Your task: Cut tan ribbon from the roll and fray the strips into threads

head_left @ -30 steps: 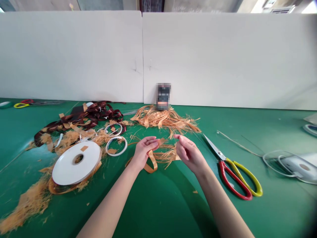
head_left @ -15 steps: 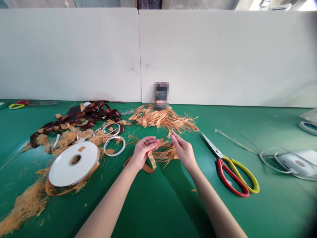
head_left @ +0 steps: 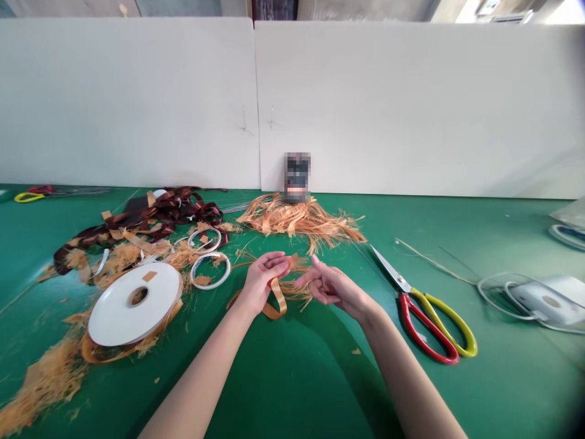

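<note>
My left hand [head_left: 265, 277] pinches a tan satin ribbon [head_left: 276, 305]. The ribbon loops down below the fingers, and its short end sticks out past the thumb to the right. Just right of that end is my right hand [head_left: 336, 286], its thumb raised and index finger stretched out, the other fingers partly curled. I see nothing in its grip. Behind and under the hands lies a small heap of frayed tan strands [head_left: 297, 291]. A bigger pile of tan ribbon strips [head_left: 297, 219] spreads out farther back.
Large scissors [head_left: 425, 317] with red and yellow handles lie at right, beside a white device with a cable [head_left: 548, 299]. At left are a white ribbon spool [head_left: 132, 311], tape rings [head_left: 210, 280], dark brown ribbon [head_left: 183, 207] and other scissors [head_left: 36, 193]. White panels [head_left: 411, 110] border the table.
My right hand has turned and opened from a pinch near the ribbon's end, its index finger now pointing left. My left hand keeps hold of the ribbon, nearly unmoved.
</note>
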`<state>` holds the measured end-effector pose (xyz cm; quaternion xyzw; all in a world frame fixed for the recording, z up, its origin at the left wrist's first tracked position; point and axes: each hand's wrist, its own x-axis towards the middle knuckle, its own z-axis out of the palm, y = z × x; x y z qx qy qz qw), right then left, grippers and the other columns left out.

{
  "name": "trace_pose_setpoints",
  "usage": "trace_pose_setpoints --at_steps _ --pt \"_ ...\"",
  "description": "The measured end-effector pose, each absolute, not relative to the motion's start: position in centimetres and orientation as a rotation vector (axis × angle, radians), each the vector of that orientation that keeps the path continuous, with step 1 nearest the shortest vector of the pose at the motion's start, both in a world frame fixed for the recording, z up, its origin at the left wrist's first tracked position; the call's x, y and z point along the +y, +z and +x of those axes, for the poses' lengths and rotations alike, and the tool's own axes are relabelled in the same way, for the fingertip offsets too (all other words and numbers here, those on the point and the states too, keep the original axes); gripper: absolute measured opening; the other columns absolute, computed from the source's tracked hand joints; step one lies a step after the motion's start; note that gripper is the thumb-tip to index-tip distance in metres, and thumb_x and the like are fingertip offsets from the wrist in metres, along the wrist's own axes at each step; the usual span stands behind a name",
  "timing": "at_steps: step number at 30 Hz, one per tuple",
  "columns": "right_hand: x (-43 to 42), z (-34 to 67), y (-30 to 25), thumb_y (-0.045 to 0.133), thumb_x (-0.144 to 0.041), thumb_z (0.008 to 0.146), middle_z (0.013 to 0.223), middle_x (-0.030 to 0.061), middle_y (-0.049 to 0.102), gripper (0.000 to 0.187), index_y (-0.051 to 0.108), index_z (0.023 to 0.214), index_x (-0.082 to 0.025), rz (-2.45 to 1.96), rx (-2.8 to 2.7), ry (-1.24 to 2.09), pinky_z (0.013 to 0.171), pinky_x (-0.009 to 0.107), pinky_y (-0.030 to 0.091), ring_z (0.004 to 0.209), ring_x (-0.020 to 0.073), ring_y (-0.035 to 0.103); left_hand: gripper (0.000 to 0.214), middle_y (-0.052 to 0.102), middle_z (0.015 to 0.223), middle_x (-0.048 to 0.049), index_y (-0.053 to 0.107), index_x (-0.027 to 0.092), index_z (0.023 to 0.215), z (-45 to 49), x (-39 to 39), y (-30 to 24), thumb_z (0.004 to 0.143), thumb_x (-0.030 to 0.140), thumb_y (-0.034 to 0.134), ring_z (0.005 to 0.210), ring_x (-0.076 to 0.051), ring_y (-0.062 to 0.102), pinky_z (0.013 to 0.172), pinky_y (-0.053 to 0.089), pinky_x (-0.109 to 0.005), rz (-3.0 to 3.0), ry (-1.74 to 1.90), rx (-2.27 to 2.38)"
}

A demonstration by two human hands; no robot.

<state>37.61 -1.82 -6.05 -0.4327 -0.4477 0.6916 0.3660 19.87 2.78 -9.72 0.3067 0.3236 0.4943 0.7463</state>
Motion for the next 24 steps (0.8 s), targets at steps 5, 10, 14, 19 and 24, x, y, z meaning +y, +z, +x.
trace_pose_setpoints --at_steps 5,10,14,19,24 --pt "-2.0 37.7 -5.8 0.064 -0.042 0.082 0.041 -0.0114 0.022 0.027 0.072 0.081 -0.016 -0.838 -0.969 1.689 0.036 0.021 0.012 0.036 0.0033 0.011 0.03 0.072 0.083 -0.0017 0.067 0.016 0.086 20.0 2.6 -9.7 0.061 0.015 0.082 0.079 -0.012 0.067 0.077 0.053 -0.024 0.719 1.064 0.694" --pt "-1.4 38.0 -5.5 0.07 -0.041 0.077 0.055 -0.0064 0.048 0.021 0.071 0.084 -0.022 -0.75 -0.615 1.391 0.04 0.016 0.037 0.04 0.0033 0.036 0.028 0.069 0.08 -0.0013 0.064 0.015 0.082 20.2 2.2 -9.3 0.06 0.017 0.082 0.075 -0.013 0.066 0.074 0.052 -0.025 0.776 1.028 0.689" --pt "-1.1 37.9 -6.6 0.071 -0.03 0.074 0.106 0.0023 0.07 0.026 0.069 0.099 -0.024 -0.884 -0.73 1.123 0.09 0.027 0.05 0.097 0.0145 0.065 0.025 0.069 0.079 -0.0008 0.059 0.016 0.071 20.2 2.1 -9.3 0.061 0.018 0.081 0.073 -0.011 0.064 0.075 0.051 -0.025 0.798 1.008 0.688" --pt "-1.3 37.6 -7.7 0.071 -0.016 0.067 0.136 0.0078 0.055 0.04 0.068 0.106 -0.022 -1.36 -1.155 0.601 0.113 0.044 0.027 0.13 0.027 0.045 0.024 0.068 0.078 -0.001 0.06 0.016 0.074 20.1 2.1 -9.4 0.062 0.019 0.08 0.073 -0.012 0.065 0.075 0.05 -0.025 0.815 0.99 0.692" --pt "-1.3 37.4 -7.4 0.063 -0.04 0.08 0.123 0.01 0.065 0.024 0.066 0.067 -0.02 -1.453 -1.052 0.64 0.107 0.045 0.036 0.122 0.0305 0.053 0.024 0.07 0.081 -0.0017 0.062 0.016 0.077 20.1 2.2 -9.5 0.061 0.017 0.08 0.078 -0.013 0.066 0.078 0.05 -0.024 0.815 0.993 0.699"
